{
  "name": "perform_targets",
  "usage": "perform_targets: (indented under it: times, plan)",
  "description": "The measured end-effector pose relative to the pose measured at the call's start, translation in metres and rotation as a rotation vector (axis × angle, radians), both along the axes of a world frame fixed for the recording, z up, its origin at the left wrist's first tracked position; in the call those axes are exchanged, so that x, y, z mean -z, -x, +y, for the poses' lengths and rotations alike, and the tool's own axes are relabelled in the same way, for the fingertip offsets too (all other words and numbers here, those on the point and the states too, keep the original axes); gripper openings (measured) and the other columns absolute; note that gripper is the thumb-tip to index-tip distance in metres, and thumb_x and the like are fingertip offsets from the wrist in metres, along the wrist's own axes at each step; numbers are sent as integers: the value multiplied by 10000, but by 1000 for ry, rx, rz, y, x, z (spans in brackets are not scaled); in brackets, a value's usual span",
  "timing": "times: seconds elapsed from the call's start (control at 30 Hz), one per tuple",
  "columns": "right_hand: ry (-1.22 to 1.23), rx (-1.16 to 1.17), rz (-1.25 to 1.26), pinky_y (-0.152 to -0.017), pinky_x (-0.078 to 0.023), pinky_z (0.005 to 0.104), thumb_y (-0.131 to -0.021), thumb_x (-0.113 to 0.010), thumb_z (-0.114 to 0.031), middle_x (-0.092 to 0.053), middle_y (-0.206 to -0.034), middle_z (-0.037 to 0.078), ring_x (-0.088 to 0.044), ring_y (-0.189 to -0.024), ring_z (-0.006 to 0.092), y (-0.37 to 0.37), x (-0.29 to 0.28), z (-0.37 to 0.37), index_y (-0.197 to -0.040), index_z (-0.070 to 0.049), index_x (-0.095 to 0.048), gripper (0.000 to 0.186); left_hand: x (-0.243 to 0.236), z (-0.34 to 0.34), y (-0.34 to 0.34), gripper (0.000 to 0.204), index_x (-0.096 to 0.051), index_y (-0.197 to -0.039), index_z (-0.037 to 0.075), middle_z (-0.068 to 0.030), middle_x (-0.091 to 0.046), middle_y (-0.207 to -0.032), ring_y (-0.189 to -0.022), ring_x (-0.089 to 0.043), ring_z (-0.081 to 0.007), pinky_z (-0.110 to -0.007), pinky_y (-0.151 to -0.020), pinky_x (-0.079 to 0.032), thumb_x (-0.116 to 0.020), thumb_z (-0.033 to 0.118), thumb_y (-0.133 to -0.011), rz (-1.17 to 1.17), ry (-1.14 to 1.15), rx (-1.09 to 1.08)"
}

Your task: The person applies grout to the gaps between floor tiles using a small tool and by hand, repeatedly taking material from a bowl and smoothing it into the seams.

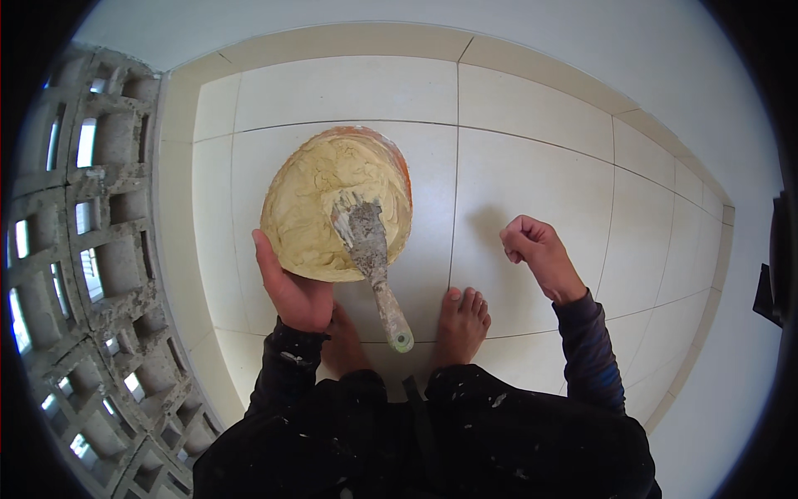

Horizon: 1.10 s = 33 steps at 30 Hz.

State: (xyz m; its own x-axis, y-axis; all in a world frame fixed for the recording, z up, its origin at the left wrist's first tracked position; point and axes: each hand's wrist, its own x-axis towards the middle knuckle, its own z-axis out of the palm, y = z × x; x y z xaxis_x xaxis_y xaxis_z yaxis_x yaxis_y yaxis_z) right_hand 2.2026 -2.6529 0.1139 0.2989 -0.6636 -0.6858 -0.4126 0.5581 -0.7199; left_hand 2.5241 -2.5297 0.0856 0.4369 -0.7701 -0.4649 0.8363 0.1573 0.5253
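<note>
My left hand (298, 291) supports a round orange tub (399, 158) from its near left side, thumb up along the rim and the other fingers hidden beneath. Cream-coloured putty (312, 191) fills the tub in a rough, lumpy mass. A putty knife (367, 237) lies across it, its smeared blade resting in the putty. Its caked handle (391, 312) sticks out over the near rim toward me, and neither hand touches it. Off to the right, my right hand (540, 254) hangs in the air with fingers curled in and nothing visible in them.
Below are pale floor tiles (532, 183) and my bare feet (461, 324). A wall of grey openwork blocks (116, 216) runs along the left. White walls (532, 41) with a tiled skirting (374, 40) close off the far and right sides. A dark object (769, 291) shows at the right edge.
</note>
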Motion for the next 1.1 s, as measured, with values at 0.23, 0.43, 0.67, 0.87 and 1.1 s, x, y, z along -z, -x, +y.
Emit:
perform_targets:
  times: [0.23,0.43,0.67,0.87,1.1]
  plan:
    - [315,-250,-42,-819,-537,432,-889,-720,-131,-615,-1095,185,-651,-895,310,-80,-33,55,-1163,-23,-454,397,4,-7,7,684,-333,-1535,60,-108,-445,-1520,-1388,-439,-269,-441,-1145,-364,-378,545,-1055,-42,49,46]
    - [366,-411,112,-762,-558,413,-909,-651,-116,-634,-1028,249,-669,-898,395,-127,-39,78,-1268,18,-470,424,5,-15,18,676,-337,-1531,59,-112,-447,-1516,-1391,-436,-266,-434,-1147,-362,-374,541,-1058,-84,78,53]
    - [770,-802,421,-654,-513,533,-889,-594,-117,-662,-880,212,-624,-654,439,-112,-75,34,-1246,37,-542,392,18,-19,15,667,-378,-1501,42,-116,-477,-1490,-1362,-471,-260,-418,-1123,-393,-376,540,-1058,-144,74,71]
    - [500,-828,312,-662,-507,526,-912,-591,-127,-651,-782,254,-638,-720,454,-126,-80,43,-1142,46,-568,288,22,-20,14,663,-414,-1475,30,-119,-511,-1456,-1334,-498,-256,-406,-1107,-405,-378,543,-1057,-124,62,90]
    - [705,-716,134,-650,-498,517,-934,-573,-98,-637,-734,246,-635,-708,445,-117,-112,26,-1147,38,-587,254,18,-17,14,691,-403,-1469,-11,-141,-521,-1441,-1313,-522,-252,-389,-1103,-415,-375,544,-1060,-75,17,86]
